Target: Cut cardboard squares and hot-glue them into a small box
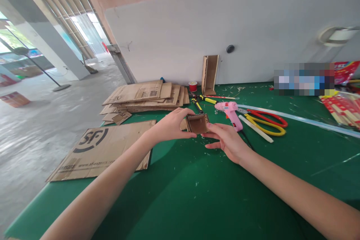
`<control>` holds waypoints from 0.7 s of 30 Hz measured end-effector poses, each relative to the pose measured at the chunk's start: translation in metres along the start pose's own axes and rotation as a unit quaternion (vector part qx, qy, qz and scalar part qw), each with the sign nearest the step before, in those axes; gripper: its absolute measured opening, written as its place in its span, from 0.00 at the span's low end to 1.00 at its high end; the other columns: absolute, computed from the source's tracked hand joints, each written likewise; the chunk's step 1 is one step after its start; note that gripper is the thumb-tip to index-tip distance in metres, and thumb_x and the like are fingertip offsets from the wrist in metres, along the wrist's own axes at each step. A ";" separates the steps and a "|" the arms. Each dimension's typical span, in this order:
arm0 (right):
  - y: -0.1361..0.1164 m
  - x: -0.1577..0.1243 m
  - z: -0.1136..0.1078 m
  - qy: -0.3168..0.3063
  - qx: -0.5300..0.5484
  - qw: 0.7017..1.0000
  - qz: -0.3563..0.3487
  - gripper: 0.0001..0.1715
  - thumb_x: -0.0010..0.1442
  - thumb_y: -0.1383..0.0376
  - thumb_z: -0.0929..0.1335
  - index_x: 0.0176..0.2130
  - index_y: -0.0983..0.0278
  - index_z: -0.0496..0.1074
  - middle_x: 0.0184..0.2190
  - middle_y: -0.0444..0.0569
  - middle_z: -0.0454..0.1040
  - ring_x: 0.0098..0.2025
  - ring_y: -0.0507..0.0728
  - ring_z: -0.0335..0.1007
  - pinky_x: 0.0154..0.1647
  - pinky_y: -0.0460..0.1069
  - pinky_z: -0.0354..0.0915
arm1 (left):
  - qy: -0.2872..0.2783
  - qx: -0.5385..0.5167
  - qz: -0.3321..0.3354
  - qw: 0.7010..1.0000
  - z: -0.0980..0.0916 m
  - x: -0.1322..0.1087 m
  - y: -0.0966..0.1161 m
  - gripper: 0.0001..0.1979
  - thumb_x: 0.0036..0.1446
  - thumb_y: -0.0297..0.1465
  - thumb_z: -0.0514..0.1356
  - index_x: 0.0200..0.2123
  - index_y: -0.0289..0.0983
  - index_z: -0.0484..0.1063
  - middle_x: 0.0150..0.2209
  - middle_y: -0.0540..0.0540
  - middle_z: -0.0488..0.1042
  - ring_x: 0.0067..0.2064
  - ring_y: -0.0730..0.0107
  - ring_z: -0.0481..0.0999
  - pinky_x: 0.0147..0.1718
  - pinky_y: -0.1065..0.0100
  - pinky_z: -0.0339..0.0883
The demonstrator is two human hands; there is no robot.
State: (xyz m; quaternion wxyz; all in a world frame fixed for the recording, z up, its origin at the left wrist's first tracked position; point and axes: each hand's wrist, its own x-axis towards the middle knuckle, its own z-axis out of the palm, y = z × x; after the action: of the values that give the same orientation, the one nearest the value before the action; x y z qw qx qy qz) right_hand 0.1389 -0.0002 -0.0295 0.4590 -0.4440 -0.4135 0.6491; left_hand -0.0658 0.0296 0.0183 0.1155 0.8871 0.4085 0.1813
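A small open-topped cardboard box (197, 124) is held between my two hands above the green table. My left hand (174, 124) grips its left side, thumb at the near edge and fingers over the far edge. With thumb and fingers, my right hand (226, 141) pinches the right side of the box; its lower fingers stick out beneath. Just beyond my right hand lies a pink glue gun (231, 113). Pliers with yellow and black grips (198, 105) lie behind the box. A tall, narrow cardboard trough (210, 75) stands upright against the white wall.
Flat cardboard pieces (135, 95) are stacked at the back left, and a printed cardboard sheet (112, 138) lies nearer. Red and yellow scissors (266, 123), a white stick (255, 129) and a clear glue stick (298, 118) are on the right. A red tub (192, 87) stands near the wall.
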 end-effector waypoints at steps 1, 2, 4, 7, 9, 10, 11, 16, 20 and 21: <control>0.000 0.000 0.000 -0.001 -0.003 1.000 0.002 0.16 0.51 0.54 0.73 0.32 0.65 0.74 0.39 0.55 0.74 0.46 0.62 0.71 0.23 0.47 0.75 | -0.001 -0.010 -0.003 1.000 0.001 0.000 -0.001 0.31 0.48 0.45 0.64 0.52 0.39 0.62 0.51 0.43 0.69 0.52 0.56 0.69 0.50 0.60 0.63; -0.001 0.000 0.000 0.000 -0.005 1.000 0.004 0.16 0.50 0.55 0.73 0.32 0.65 0.73 0.39 0.54 0.74 0.46 0.62 0.71 0.23 0.48 0.75 | -0.003 -0.020 -0.004 1.000 0.001 0.000 -0.002 0.31 0.48 0.46 0.64 0.52 0.39 0.62 0.51 0.43 0.69 0.51 0.56 0.70 0.50 0.60 0.63; -0.002 0.000 0.000 0.004 -0.002 1.000 0.005 0.17 0.50 0.56 0.74 0.36 0.63 0.72 0.40 0.52 0.74 0.44 0.61 0.72 0.23 0.49 0.75 | -0.004 -0.039 -0.004 0.999 0.002 0.001 -0.004 0.31 0.48 0.45 0.64 0.52 0.40 0.62 0.51 0.43 0.70 0.51 0.57 0.70 0.49 0.60 0.64; -0.003 -0.001 -0.001 0.002 0.007 1.000 0.010 0.22 0.50 0.56 0.74 0.43 0.59 0.71 0.40 0.50 0.75 0.42 0.60 0.73 0.23 0.51 0.76 | -0.004 -0.066 0.001 0.998 0.003 0.002 -0.006 0.29 0.47 0.44 0.65 0.51 0.40 0.63 0.50 0.44 0.70 0.51 0.57 0.71 0.48 0.60 0.64; -0.004 0.000 -0.001 -0.006 0.008 1.000 0.015 0.21 0.50 0.56 0.73 0.44 0.60 0.72 0.41 0.51 0.75 0.41 0.60 0.73 0.24 0.50 0.76 | -0.006 -0.083 -0.003 0.997 0.004 0.002 -0.007 0.29 0.47 0.43 0.65 0.50 0.40 0.64 0.50 0.45 0.71 0.50 0.57 0.71 0.47 0.61 0.65; -0.004 0.000 -0.002 -0.007 0.008 1.000 0.018 0.20 0.51 0.56 0.73 0.43 0.61 0.72 0.42 0.51 0.75 0.41 0.59 0.73 0.24 0.49 0.75 | -0.008 -0.091 -0.006 0.996 0.004 0.002 -0.007 0.29 0.47 0.43 0.65 0.50 0.40 0.64 0.49 0.45 0.71 0.50 0.57 0.71 0.47 0.61 0.65; -0.004 0.001 -0.002 -0.009 0.010 1.000 0.023 0.19 0.51 0.57 0.73 0.43 0.62 0.73 0.42 0.52 0.75 0.41 0.59 0.73 0.25 0.49 0.75 | -0.010 -0.098 -0.009 0.995 0.005 0.002 -0.008 0.29 0.47 0.43 0.65 0.50 0.40 0.64 0.49 0.45 0.71 0.50 0.58 0.71 0.46 0.61 0.65; -0.004 0.003 -0.003 -0.018 0.025 0.999 0.041 0.12 0.54 0.59 0.72 0.38 0.64 0.75 0.39 0.52 0.75 0.38 0.56 0.74 0.30 0.48 0.75 | -0.005 -0.136 -0.025 0.990 0.011 0.003 -0.014 0.30 0.47 0.45 0.65 0.51 0.39 0.64 0.49 0.45 0.71 0.50 0.58 0.71 0.47 0.62 0.65; -0.004 0.005 -0.005 -0.007 0.003 0.999 0.032 0.13 0.54 0.57 0.72 0.36 0.64 0.76 0.38 0.51 0.76 0.35 0.54 0.74 0.33 0.47 0.75 | -0.019 -0.166 -0.043 0.985 0.019 0.003 -0.018 0.32 0.49 0.45 0.64 0.54 0.40 0.62 0.54 0.43 0.69 0.54 0.57 0.69 0.51 0.59 0.64; -0.005 0.006 -0.005 0.001 -0.005 1.000 0.028 0.13 0.54 0.57 0.72 0.36 0.63 0.76 0.37 0.51 0.75 0.35 0.54 0.74 0.33 0.47 0.75 | -0.022 -0.163 -0.046 0.985 0.021 0.003 -0.018 0.34 0.49 0.46 0.64 0.56 0.40 0.61 0.56 0.42 0.67 0.56 0.56 0.68 0.52 0.58 0.63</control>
State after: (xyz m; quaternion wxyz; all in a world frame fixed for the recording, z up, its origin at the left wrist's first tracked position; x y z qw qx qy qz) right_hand 0.1440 0.0074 -0.0274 0.4386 -0.4581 -0.4037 0.6594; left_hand -0.0680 0.0421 -0.0064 0.2758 0.8403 0.4114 0.2204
